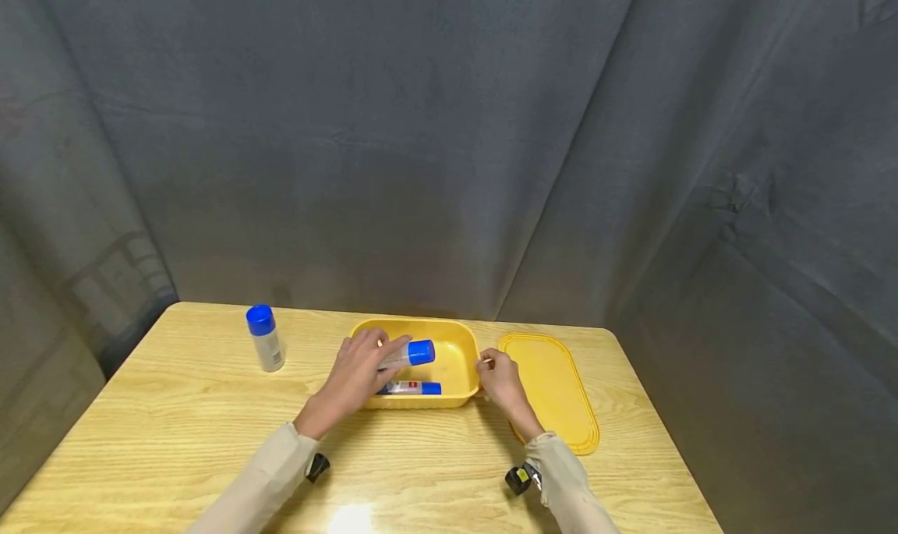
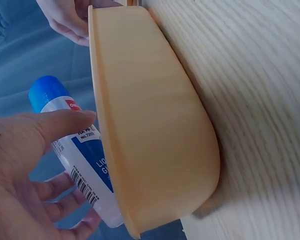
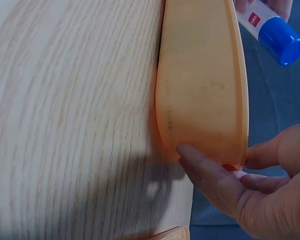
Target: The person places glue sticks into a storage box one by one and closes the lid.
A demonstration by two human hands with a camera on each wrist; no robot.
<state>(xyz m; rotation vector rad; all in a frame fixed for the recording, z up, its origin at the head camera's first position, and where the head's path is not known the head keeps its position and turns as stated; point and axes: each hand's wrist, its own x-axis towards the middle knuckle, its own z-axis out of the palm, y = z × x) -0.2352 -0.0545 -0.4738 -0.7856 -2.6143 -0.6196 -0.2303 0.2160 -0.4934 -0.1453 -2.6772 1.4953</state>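
My left hand [image 1: 359, 366] grips a clear bottle of liquid glue [image 2: 85, 155] with a blue cap, tilted over the left part of a yellow plastic box [image 1: 459, 335]. In the left wrist view the thumb lies across the label and the other fingers are behind the bottle. A second blue-capped glue bottle [image 1: 403, 387] lies inside the box along its near wall, its left end hidden by my hand. At the box's right end my right hand [image 1: 501, 382] pinches the rim, with fingers on the outer wall in the right wrist view.
Another glue bottle [image 1: 266, 339] with a blue cap stands upright on the wooden table [image 1: 210, 425], left of the box. The yellow lid [image 1: 554, 386] lies flat on the right, partly under my right forearm. A grey curtain [image 1: 393, 144] hangs behind the table.
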